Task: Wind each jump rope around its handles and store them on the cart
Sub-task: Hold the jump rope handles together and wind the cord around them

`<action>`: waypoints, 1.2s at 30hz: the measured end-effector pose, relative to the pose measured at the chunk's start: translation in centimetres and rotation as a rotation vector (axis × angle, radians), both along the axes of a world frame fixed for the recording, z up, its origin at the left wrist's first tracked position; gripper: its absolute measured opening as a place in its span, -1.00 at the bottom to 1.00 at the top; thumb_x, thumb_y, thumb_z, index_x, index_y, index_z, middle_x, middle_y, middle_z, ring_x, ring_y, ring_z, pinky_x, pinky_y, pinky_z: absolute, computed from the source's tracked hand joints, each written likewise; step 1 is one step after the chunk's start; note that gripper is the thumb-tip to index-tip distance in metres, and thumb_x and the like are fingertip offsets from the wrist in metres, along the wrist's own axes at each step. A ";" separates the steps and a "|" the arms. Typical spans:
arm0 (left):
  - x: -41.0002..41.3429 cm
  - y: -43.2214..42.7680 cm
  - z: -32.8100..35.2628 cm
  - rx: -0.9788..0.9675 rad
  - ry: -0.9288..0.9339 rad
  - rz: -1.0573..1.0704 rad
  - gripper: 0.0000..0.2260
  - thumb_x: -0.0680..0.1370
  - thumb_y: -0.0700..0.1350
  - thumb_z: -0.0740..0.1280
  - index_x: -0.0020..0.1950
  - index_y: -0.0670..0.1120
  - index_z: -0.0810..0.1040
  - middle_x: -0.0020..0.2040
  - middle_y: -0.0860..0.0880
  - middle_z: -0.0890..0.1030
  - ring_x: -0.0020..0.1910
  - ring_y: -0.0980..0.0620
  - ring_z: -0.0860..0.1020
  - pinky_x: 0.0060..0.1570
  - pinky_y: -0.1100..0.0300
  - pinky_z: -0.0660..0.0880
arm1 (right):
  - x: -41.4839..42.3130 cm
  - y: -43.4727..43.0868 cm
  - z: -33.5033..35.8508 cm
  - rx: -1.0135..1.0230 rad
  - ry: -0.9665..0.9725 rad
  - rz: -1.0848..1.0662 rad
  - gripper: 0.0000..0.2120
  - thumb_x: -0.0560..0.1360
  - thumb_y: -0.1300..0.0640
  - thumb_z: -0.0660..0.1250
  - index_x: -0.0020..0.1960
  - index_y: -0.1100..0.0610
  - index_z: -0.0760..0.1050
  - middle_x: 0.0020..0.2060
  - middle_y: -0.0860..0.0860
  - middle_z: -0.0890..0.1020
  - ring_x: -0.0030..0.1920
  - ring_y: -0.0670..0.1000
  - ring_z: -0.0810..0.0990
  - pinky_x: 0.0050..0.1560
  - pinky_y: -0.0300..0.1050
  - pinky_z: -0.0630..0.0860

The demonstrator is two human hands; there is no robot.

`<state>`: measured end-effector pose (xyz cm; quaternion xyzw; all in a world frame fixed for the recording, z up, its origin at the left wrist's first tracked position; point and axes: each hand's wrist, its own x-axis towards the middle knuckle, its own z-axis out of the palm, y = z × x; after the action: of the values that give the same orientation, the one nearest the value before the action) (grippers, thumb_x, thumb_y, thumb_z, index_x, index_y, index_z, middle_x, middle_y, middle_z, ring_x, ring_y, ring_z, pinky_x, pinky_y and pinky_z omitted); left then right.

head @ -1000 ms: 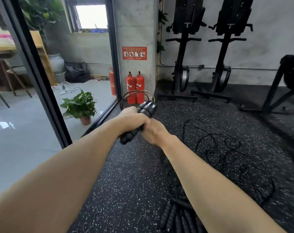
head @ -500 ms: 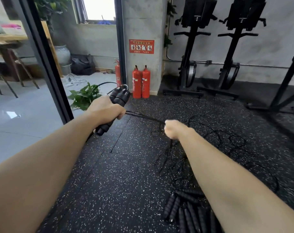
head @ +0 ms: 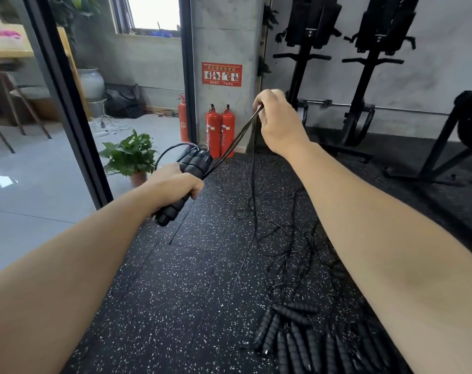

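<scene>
left hand (head: 172, 184): closed round the paired handles (head: 195, 164) at mid-shaft.
handles: long axis tilted, with the near end low toward the wearer and the cord end up and away.
right hand (head: 279, 122): held up and right of the handles, well apart. The cord (head: 233, 141) strands are pinched in curled fingers.
cord: taut from the handles' far end up to the right hand, then hung down to the floor (head: 175, 292).
key relation: slack lies on the right hand's side. A wrap is judged to need that hand carried round the shaft.
other ropes (head: 291, 336): heaped unwound on the floor's near side, under the right forearm.
cart: not seen.
</scene>
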<state>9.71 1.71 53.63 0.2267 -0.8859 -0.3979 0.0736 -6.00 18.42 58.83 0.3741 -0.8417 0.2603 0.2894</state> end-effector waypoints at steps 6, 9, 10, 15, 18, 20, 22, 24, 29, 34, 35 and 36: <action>-0.9 0.5 -1.2 0.011 -0.042 -0.015 -0.78 0.20 -0.12 0.43 -0.24 -0.12 0.46 -0.31 -0.09 0.51 -0.35 -0.06 0.45 -0.36 0.22 0.37 | -1.0 0.6 -1.8 0.038 -0.059 0.003 -0.80 0.60 0.27 0.06 0.16 0.22 0.40 0.18 0.15 0.45 -0.09 0.18 0.53 -0.07 0.06 0.48; -1.3 0.7 -2.0 0.017 -0.077 -0.046 -0.82 0.22 -0.14 0.42 -0.26 -0.13 0.47 -0.37 -0.09 0.51 -0.38 -0.06 0.45 -0.37 0.23 0.38 | -1.9 1.0 -3.2 0.088 -0.120 -0.017 -0.80 0.61 0.26 0.06 0.15 0.22 0.40 0.16 0.15 0.45 -0.09 0.17 0.51 -0.06 0.06 0.46; -1.5 0.6 -2.4 0.014 -0.094 -0.060 -0.84 0.24 -0.17 0.42 -0.26 -0.14 0.49 -0.39 -0.08 0.52 -0.39 -0.07 0.45 -0.37 0.23 0.39 | -2.3 1.3 -4.0 0.137 -0.149 -0.042 -0.81 0.61 0.27 0.06 0.15 0.22 0.40 0.14 0.16 0.45 -0.06 0.19 0.51 -0.05 0.05 0.45; -2.2 0.0 -3.1 -0.003 -0.199 -0.130 -0.66 0.23 -0.24 0.42 -0.02 -0.15 0.48 -0.39 -0.07 0.55 -0.46 0.00 0.47 -0.45 0.25 0.44 | -4.3 4.5 -9.5 0.433 -0.448 -0.237 -0.76 0.57 0.34 0.09 0.19 0.20 0.41 0.16 0.17 0.39 -0.03 0.19 0.48 -0.06 0.02 0.42; -2.2 0.2 -2.7 -0.074 -0.266 -0.239 -0.51 0.08 -0.17 0.36 0.00 -0.17 0.48 -0.29 -0.10 0.57 -0.40 0.00 0.50 -0.42 0.21 0.48 | -4.8 6.4 -12.3 0.518 -0.576 -0.304 -0.71 0.56 0.35 0.15 0.25 0.17 0.38 0.22 0.14 0.36 -0.03 0.17 0.50 -0.05 0.03 0.46; -2.3 0.6 -2.6 -0.122 -0.328 -0.314 -0.44 0.07 -0.16 0.36 0.07 -0.18 0.47 -0.20 -0.13 0.56 -0.33 -0.04 0.51 -0.34 0.14 0.50 | -5.0 7.6 -13.7 0.566 -0.587 -0.353 -0.63 0.56 0.33 0.16 0.35 0.16 0.33 0.31 0.17 0.33 0.11 0.21 0.50 0.06 0.08 0.49; -2.5 0.9 -2.6 -0.184 -0.359 -0.353 -0.45 0.07 -0.16 0.36 0.06 -0.17 0.45 -0.18 -0.12 0.53 -0.30 -0.04 0.50 -0.35 0.15 0.47 | -4.9 8.5 -14.6 0.596 -0.587 -0.392 -0.54 0.55 0.34 0.16 0.43 0.14 0.26 0.40 0.17 0.28 0.26 0.21 0.44 0.16 0.09 0.46; -2.5 1.2 -2.7 -0.252 -0.370 -0.377 -0.45 0.07 -0.14 0.36 0.05 -0.16 0.44 -0.16 -0.11 0.53 -0.27 -0.05 0.51 -0.33 0.11 0.48 | -4.6 9.1 -14.9 0.563 -0.590 -0.398 -0.53 0.55 0.33 0.16 0.44 0.13 0.25 0.41 0.16 0.32 0.31 0.20 0.40 0.19 0.09 0.43; -1.7 2.1 -2.7 -0.417 -0.398 -0.433 -0.50 0.07 -0.09 0.37 -0.01 -0.03 0.42 -0.17 -0.07 0.57 -0.23 -0.05 0.57 -0.25 0.03 0.56 | -2.0 8.4 -14.0 0.297 -0.587 -0.256 -0.68 0.63 0.17 0.09 0.35 0.10 0.42 0.20 0.13 0.54 0.12 0.18 0.53 0.05 0.02 0.48; 0.0 4.1 -2.1 -0.297 -0.340 -0.435 -0.42 0.10 -0.10 0.39 0.10 -0.13 0.44 -0.10 -0.17 0.59 -0.27 -0.04 0.53 -0.26 0.02 0.58 | 4.1 6.9 -14.7 -0.165 -0.785 0.063 -0.72 0.62 0.09 0.15 0.07 0.16 0.62 -0.04 0.10 0.68 0.01 0.12 0.61 0.09 0.05 0.54; 0.4 4.6 -2.0 -0.261 -0.325 -0.439 -0.41 0.10 -0.11 0.40 0.12 -0.15 0.45 -0.11 -0.16 0.58 -0.28 -0.03 0.52 -0.27 0.05 0.56 | 5.3 6.7 -15.3 -0.260 -0.858 0.102 -0.73 0.62 0.10 0.16 0.05 0.14 0.63 -0.06 0.06 0.69 0.02 0.09 0.62 0.11 0.03 0.54; 0.9 5.1 -1.8 -0.238 -0.315 -0.444 -0.40 0.10 -0.11 0.41 0.13 -0.16 0.45 -0.12 -0.15 0.57 -0.28 -0.02 0.52 -0.28 0.05 0.56 | 6.4 6.7 -16.0 -0.355 -0.925 0.128 -0.73 0.62 0.11 0.17 0.03 0.13 0.64 -0.07 0.03 0.69 0.02 0.06 0.63 0.12 0.02 0.53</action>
<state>10.57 6.80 51.81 0.0760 -0.9548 -0.2574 -0.1277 0.39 25.07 42.83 0.2152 -0.8001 0.5554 -0.0715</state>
